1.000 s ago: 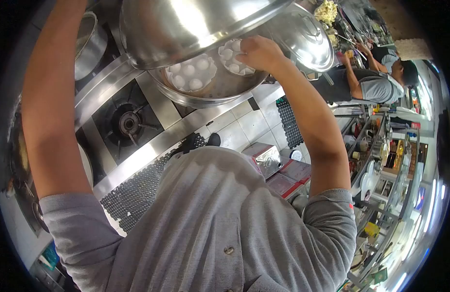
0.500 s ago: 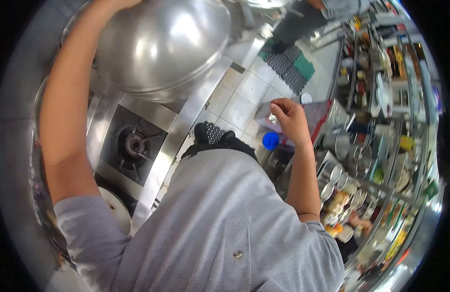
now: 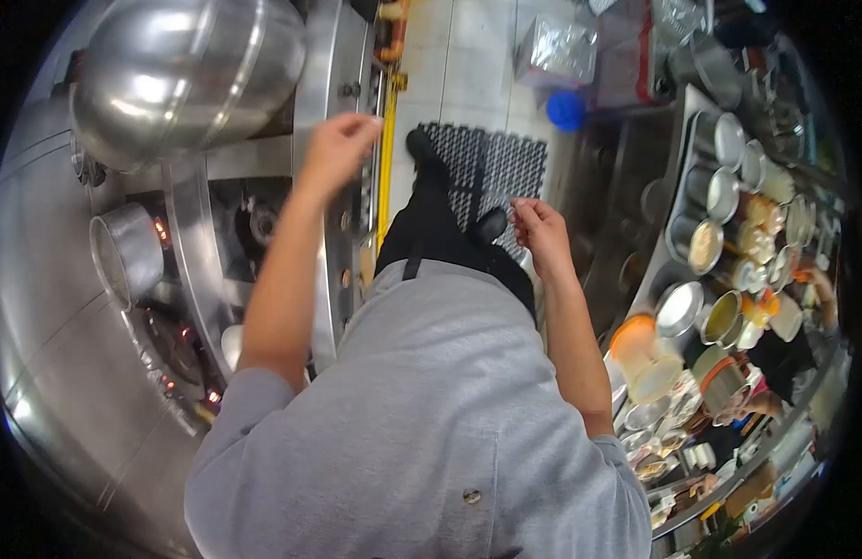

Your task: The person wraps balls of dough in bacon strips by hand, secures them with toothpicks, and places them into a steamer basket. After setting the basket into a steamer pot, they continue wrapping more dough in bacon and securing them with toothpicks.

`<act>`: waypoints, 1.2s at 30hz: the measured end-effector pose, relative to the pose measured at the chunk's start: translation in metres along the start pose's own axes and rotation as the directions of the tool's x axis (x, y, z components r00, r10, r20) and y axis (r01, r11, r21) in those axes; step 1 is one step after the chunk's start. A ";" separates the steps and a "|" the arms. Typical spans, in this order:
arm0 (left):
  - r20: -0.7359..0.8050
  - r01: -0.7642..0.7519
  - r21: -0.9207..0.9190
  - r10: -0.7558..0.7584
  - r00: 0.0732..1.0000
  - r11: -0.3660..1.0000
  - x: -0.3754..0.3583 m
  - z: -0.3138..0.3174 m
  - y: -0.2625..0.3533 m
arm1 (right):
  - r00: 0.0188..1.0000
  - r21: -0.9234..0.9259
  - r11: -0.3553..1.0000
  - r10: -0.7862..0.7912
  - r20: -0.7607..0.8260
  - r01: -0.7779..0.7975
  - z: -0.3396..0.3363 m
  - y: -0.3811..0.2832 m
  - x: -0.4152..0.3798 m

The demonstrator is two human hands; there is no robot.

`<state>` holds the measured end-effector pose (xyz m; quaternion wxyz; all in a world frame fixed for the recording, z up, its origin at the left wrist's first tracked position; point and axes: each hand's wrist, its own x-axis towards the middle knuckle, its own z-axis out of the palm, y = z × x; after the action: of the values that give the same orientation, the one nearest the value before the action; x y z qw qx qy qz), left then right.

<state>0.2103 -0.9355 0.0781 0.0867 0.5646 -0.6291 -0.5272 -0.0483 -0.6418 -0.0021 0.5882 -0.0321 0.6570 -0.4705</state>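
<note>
My left hand (image 3: 342, 154) hangs over the front edge of the steel stove (image 3: 321, 79). Its fingers are loosely bent and somewhat blurred, and I see nothing held in them. To its left stands a large domed steel vessel (image 3: 184, 70), apart from the hand. My right hand (image 3: 542, 238) is in the air in front of my body, above the black floor mat (image 3: 459, 158). Its fingers are half curled with gaps between them, touching nothing that I can make out.
A metal pot (image 3: 133, 256) sits by small flames at the back of the stove. On the right, a counter holds several metal food containers (image 3: 680, 309) and an orange-rimmed tub (image 3: 636, 340). A blue round object (image 3: 566, 110) and a foil-topped box (image 3: 556, 51) are ahead. A yellow pipe (image 3: 387, 158) runs along the stove front.
My left hand has come off the top of the domed vessel and is now in front of the stove. My body has turned and moved along the aisle; the counter on the right is nearer.
</note>
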 end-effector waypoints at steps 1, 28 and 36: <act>0.101 0.203 -0.169 -0.188 0.977 0.964 0.018 0.035 -0.061 | 0.995 0.057 0.995 0.085 -0.043 -0.083 -0.009 0.031 -0.005; -0.312 0.210 -0.785 -0.665 0.679 0.583 0.114 0.113 -0.269 | 0.828 0.819 0.464 0.561 0.023 -0.337 -0.043 0.331 -0.067; -0.242 0.059 -0.904 -0.622 0.745 0.423 0.119 0.111 -0.279 | 0.824 0.833 0.437 0.565 0.040 -0.339 -0.047 0.333 -0.063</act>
<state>0.2636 -0.9139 -0.2397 0.4134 0.6909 -0.0939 -0.5857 0.1030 -0.3920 -0.1801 0.5537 0.4771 0.4171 -0.5403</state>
